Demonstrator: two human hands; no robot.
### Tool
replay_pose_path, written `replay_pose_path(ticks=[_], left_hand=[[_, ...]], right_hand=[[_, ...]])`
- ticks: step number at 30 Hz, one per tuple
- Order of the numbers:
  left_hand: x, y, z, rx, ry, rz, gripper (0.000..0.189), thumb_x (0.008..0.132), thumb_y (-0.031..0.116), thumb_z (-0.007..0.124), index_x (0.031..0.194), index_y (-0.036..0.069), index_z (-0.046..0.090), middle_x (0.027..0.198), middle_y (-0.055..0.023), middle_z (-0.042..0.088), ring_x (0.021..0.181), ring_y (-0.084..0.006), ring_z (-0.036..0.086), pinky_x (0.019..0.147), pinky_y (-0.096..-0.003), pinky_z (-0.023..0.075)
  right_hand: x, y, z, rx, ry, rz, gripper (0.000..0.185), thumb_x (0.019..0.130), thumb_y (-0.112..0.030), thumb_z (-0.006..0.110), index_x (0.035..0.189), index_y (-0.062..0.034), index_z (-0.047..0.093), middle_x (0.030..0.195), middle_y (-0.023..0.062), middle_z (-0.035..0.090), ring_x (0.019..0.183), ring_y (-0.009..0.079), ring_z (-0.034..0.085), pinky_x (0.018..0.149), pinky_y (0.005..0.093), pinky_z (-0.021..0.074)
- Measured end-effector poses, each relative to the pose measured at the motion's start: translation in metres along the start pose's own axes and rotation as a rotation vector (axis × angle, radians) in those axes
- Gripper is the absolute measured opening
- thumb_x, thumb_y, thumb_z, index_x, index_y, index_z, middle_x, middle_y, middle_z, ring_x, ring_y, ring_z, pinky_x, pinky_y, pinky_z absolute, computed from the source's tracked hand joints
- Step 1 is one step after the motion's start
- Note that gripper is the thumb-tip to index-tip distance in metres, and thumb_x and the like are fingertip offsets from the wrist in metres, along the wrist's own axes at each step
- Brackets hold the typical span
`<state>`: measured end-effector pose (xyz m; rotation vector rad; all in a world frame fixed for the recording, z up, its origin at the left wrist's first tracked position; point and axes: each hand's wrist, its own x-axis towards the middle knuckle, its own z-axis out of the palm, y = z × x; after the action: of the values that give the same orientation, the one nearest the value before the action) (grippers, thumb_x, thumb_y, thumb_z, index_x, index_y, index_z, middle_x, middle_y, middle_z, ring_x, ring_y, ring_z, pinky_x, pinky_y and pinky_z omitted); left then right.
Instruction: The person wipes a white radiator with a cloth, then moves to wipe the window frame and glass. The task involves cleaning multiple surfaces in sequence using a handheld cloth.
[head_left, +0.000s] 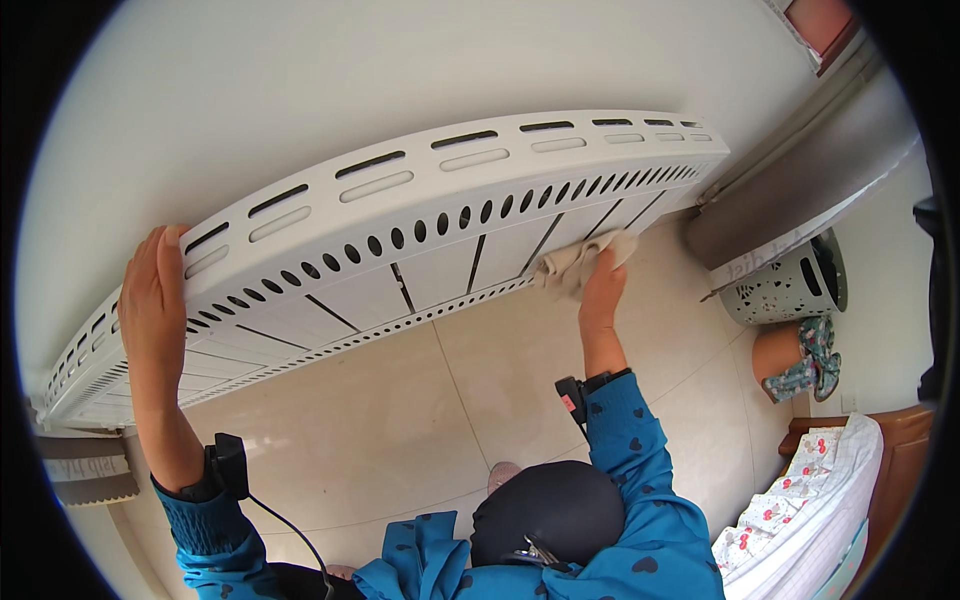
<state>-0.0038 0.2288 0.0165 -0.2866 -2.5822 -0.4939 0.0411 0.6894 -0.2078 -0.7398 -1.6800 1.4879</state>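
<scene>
A long white slotted radiator cover (450, 180) runs along the wall in the head view. My left hand (154, 300) lies flat over its top edge at the left, fingers together over the slots, holding nothing loose. Near the right end, my right hand (606, 281) grips a crumpled beige cloth (574, 262) against the lower front panel, close to the bottom row of small holes. The fingertips of the right hand are partly hidden by the cloth's folds.
Brown curtains (795, 172) hang at the right, beside a perforated grey basket (780, 289) and a brown object with patterned fabric (780, 352). A bed corner with cherry-print bedding (787, 487) is at lower right. Tiled floor (375, 420) lies below.
</scene>
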Motion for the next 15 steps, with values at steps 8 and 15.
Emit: replay_pose_path(ticks=[8, 15], left_hand=[[0.000, -0.001, 0.000, 0.000, 0.002, -0.002, 0.039, 0.109, 0.028, 0.034, 0.108, 0.000, 0.062, 0.102, -0.0160, 0.063, 0.095, -0.0346, 0.058, 0.089, -0.0373, 0.0462], [0.000, -0.001, 0.001, -0.009, 0.007, -0.031, 0.039, 0.109, 0.027, 0.034, 0.110, 0.000, 0.062, 0.107, -0.0154, 0.064, 0.099, -0.0338, 0.059, 0.091, -0.0366, 0.0460]], right_hand=[[0.038, -0.031, -0.016, 0.186, 0.022, 0.071, 0.032, 0.099, -0.027, 0.054, 0.109, 0.0014, 0.063, 0.105, 0.0046, 0.065, 0.092, 0.0159, 0.061, 0.080, 0.0303, 0.0483], [0.067, -0.083, -0.017, 0.277, 0.032, -0.125, 0.031, 0.102, -0.025, 0.050, 0.112, 0.0018, 0.062, 0.102, 0.0029, 0.064, 0.089, 0.0126, 0.059, 0.079, 0.0303, 0.0473]])
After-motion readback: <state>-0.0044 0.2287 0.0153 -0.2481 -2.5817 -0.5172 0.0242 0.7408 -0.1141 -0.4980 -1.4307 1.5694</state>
